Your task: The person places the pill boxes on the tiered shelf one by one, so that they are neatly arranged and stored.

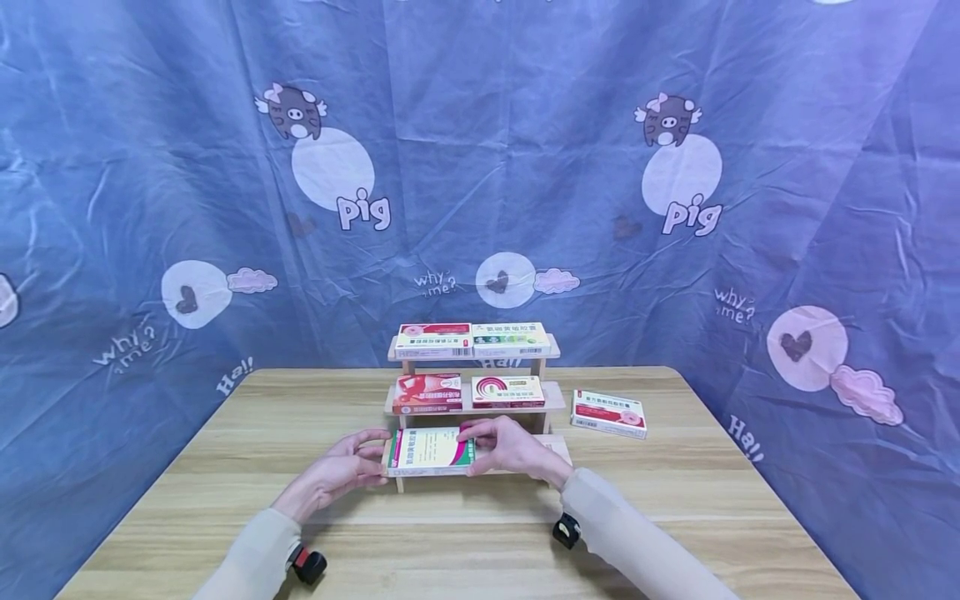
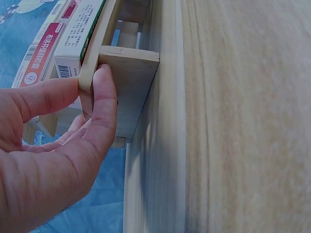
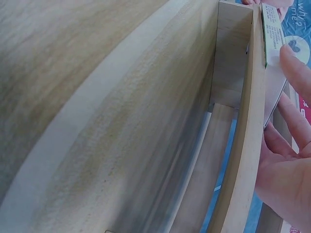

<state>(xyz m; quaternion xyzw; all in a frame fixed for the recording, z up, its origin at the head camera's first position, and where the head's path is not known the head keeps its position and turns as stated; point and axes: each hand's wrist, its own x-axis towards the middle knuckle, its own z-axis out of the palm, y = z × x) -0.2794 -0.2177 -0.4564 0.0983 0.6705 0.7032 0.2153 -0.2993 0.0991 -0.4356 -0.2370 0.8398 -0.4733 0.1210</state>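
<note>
A white, green and magenta medicine box lies flat on the left part of the bottom tier of a small wooden display rack. My right hand grips the box's right end, thumb at the near side and fingers over the top and far side. At the rack's left end, my left hand pinches the bottom board. The left wrist view shows its thumb on the board's end and a finger under it, just beside the box.
On the middle tier sit a red box and a white-and-maroon box. The top tier bears a red-and-white box and a white-and-green box. Another red-and-white box lies on the wooden table, right of the rack. A blue curtain hangs behind.
</note>
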